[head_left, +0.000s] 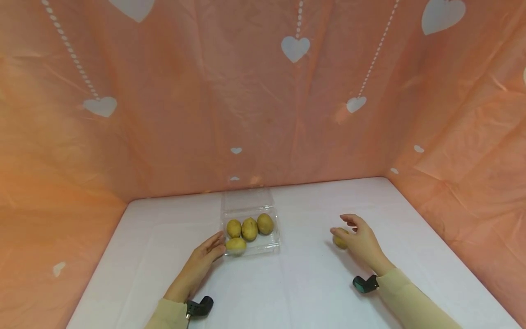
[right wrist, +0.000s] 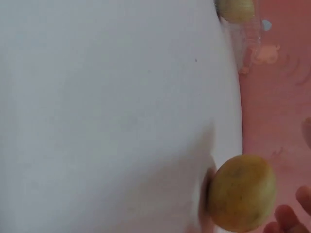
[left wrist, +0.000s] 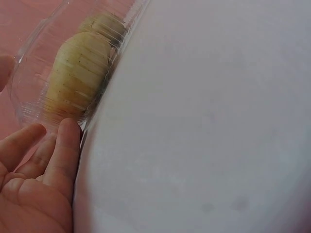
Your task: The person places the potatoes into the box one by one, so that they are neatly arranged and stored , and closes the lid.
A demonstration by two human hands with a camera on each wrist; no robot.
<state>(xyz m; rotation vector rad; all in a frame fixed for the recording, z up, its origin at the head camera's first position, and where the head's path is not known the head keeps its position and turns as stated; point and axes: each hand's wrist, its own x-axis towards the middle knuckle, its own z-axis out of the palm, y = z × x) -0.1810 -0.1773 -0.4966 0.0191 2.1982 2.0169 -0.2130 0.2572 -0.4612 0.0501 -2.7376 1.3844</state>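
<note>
A clear plastic box with its lid folded back holds several yellow potatoes. My left hand is at the box's left side, its fingers extended; in the left wrist view the fingertips meet the clear wall near a potato. Out to the right, a single potato sits on the table, partly hidden by my right hand. That hand is spread around it, and in the right wrist view a gap shows between the fingertips and the potato.
A white table lies under everything, with bare surface between the box and the lone potato. Orange curtains with white hearts stand at the back and both sides. Each wrist wears a small black camera.
</note>
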